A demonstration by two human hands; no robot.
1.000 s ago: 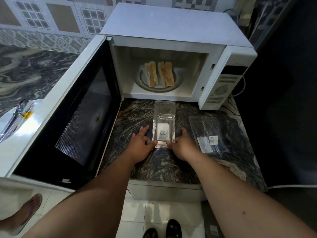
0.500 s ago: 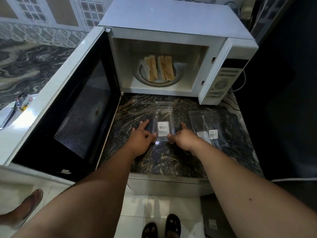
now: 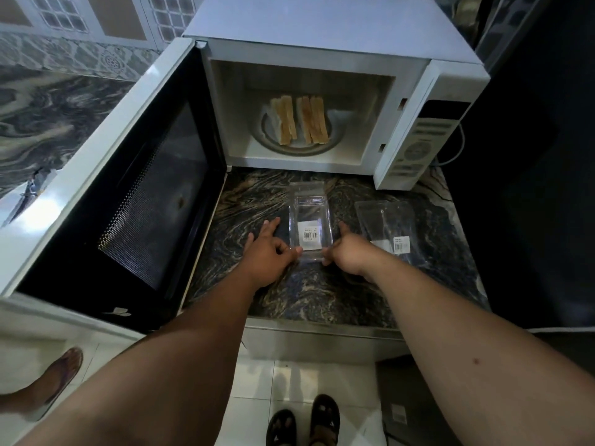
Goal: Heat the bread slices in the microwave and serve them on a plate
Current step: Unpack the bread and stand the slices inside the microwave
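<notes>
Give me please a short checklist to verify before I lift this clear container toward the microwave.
1. Microwave door fully open: ok.
2. Bread slices on the turntable plate, reachable: ok.
3. Left hand and right hand pinch the clear container at its near corners: ok.
4. Container empty: ok, only a label shows.
5. Second clear piece lies apart, right of it: ok.
6. Bread already heated: cannot tell.

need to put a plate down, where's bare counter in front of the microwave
Free: the marble between the open microwave door and the clear tray, and the strip toward the counter's front edge. Crowded: the tray, pinched by left hand and right hand, and the plastic bag right of it.
</notes>
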